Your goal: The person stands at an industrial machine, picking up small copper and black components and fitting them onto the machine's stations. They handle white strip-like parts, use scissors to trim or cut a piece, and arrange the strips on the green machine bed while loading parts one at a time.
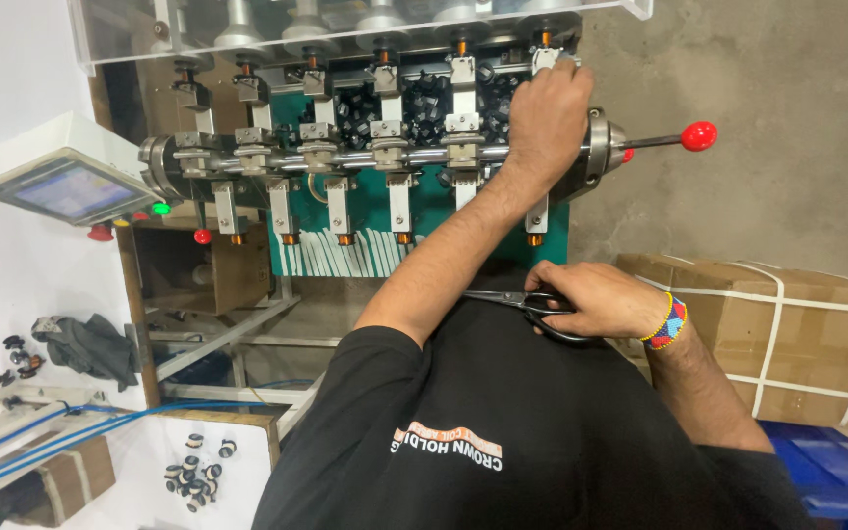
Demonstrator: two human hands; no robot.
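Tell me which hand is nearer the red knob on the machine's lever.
Left. The left hand rests on the machine, just beside the red knob. The right hand holds black scissors lower down, by the chest.

Your left hand (549, 108) covers the rightmost station of the winding machine (375, 147); what its fingers grip there can't be told. The machine's top row of spindles is cut off by the upper edge, dulled behind a clear cover (345, 29). Your right hand (596, 299) hides the handles of the scissors (512, 297); only the blades show. The control screen (66, 186) is too blurred to read. The small black parts (196, 471) on the bench at lower left are too small to identify. The cardboard box (797, 334) and the blue crate (836, 471) run off the right edge.
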